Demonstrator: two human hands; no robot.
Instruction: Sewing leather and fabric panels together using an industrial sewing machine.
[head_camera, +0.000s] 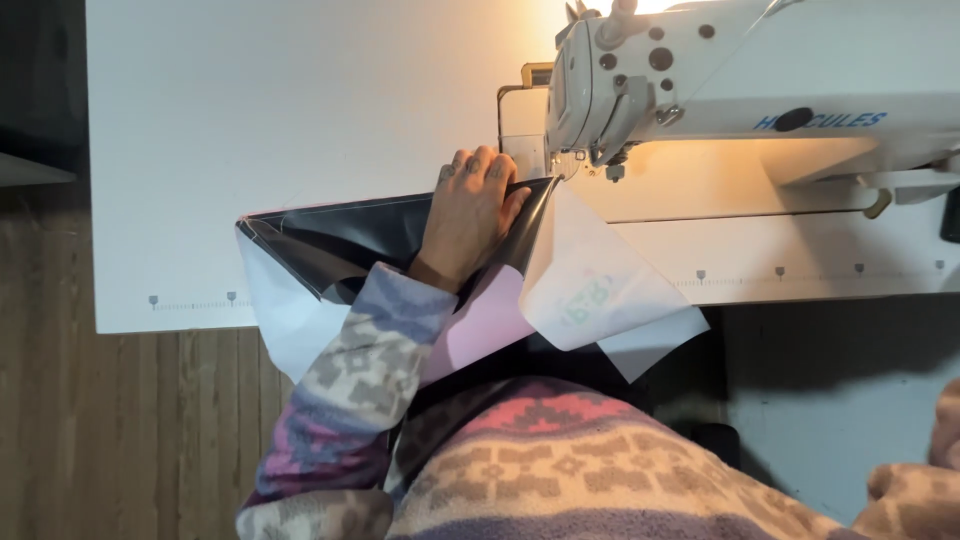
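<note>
I see the black fabric (350, 235) lying on the white counter (300, 120), its edge at the sewing machine (700, 80) needle. My left hand (468, 215) presses flat on it, fingers (490, 170) released, grasping nothing. My right hand is out of view.

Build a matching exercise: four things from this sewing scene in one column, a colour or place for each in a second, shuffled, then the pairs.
Things:
1. Sewing machine
2. Black fabric
3. Left hand
4. Sleeve

Descriptions:
A. patterned, purple and beige
B. white, top right on the table
C. pressed flat on the fabric near the needle
D. glossy, spread over the table's front edge

Pairs: 1-B, 2-D, 3-C, 4-A
</note>
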